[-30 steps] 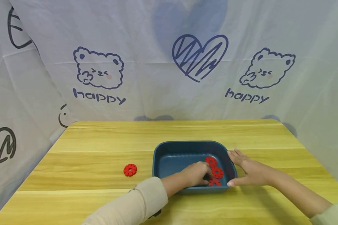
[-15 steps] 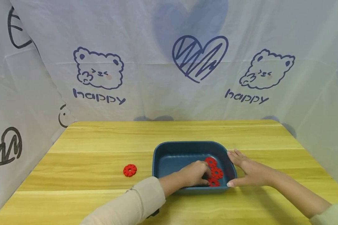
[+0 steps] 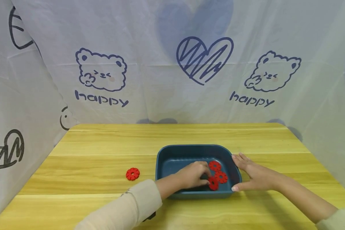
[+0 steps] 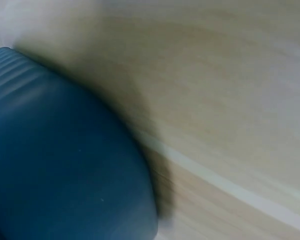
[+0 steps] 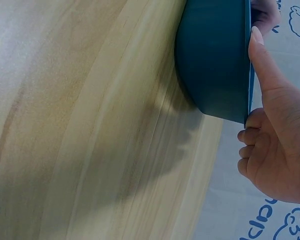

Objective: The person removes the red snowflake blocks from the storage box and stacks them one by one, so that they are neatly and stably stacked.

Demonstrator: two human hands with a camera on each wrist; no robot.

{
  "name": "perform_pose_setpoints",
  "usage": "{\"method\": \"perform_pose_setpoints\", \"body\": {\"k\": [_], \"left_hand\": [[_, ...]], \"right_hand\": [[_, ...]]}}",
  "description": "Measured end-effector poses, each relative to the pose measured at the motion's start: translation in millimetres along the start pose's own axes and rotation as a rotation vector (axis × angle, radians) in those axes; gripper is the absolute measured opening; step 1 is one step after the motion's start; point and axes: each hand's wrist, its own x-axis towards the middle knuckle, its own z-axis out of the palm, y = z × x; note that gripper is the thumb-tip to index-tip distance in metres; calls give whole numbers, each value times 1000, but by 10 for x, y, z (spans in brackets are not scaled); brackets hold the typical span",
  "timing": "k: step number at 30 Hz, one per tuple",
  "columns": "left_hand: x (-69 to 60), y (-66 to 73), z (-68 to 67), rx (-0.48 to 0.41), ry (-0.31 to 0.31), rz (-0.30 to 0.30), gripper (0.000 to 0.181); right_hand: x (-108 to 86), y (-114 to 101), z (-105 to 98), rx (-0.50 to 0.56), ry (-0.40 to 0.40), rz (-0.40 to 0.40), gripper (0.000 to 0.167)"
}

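A dark blue plastic bin [image 3: 175,194] stands on the table. Over its inside, my left hand [image 3: 194,175] pinches a red notched plastic disc [image 3: 213,183], which is tilted. Two similar discs, an upper one [image 3: 215,165] and a lower one [image 3: 221,176], lie on the bin floor at the right. My right hand [image 3: 254,175] grips the bin's right end, with the thumb [image 5: 267,65] on the rim and the fingers spread to the far corner. The left wrist view shows the bin's outer wall [image 4: 65,160], not the left hand.
One more red notched disc [image 3: 132,174] lies on the wooden table [image 3: 89,143], left of the bin. A white cloth [image 3: 161,95] printed with bears and hearts hangs behind and beside the table.
My left hand has shifted slightly left inside the bin, drawing the nearest red disc left and tilting it up. The right hand and the bin have stayed in place.
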Motion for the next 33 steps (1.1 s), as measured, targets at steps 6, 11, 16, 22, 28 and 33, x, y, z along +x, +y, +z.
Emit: {"method": "perform_pose_setpoints", "body": {"k": [6, 11, 16, 22, 28, 33], "left_hand": [[-64, -61, -37, 9, 103, 43, 19], [-139, -90, -76, -3, 162, 46, 22], [-222, -96, -93, 12, 227, 46, 22], [-294, -118, -82, 3, 362, 57, 19], [-360, -174, -116, 19, 479, 115, 19], [-430, -214, -156, 23, 538, 124, 19]], "right_hand": [[15, 4, -4, -4, -1, -11, 106], [17, 8, -3, -3, 3, -16, 106], [-5, 15, 17, 10, -5, -4, 107], [-19, 37, 47, 1, 2, -9, 106], [-6, 34, 35, -9, 13, -17, 105], [4, 32, 20, -18, 17, -13, 106]]}}
